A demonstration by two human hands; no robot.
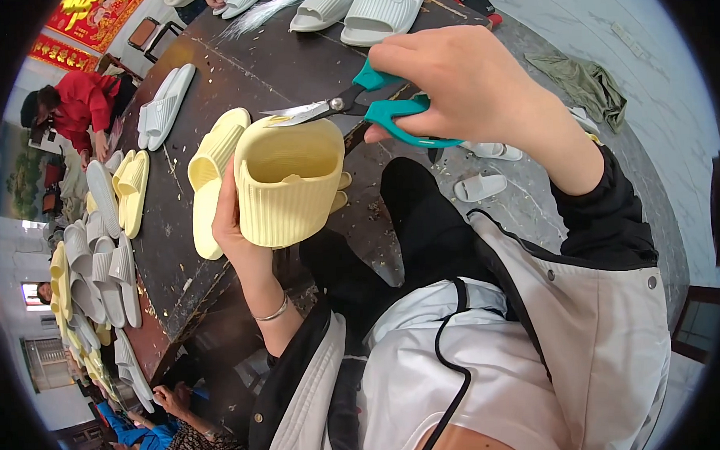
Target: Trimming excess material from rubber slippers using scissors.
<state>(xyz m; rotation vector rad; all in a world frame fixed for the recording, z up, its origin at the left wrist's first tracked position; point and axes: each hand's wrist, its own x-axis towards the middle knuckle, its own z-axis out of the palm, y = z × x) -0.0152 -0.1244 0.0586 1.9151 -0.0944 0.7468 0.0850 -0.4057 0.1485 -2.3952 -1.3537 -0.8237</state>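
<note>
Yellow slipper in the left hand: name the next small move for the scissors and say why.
Probably close the scissors along the top rim of the yellow slipper. The blades already lie at that edge, the right hand has fingers through the teal handles, and the left hand holds the slipper upright.

Bright even daylight, sharp, fisheye-bent edges.

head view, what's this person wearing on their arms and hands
The left hand is bare, with a thin silver bangle at the wrist. The right hand is bare too. Both arms end in a black cuff on a white jacket with black piping.
</note>
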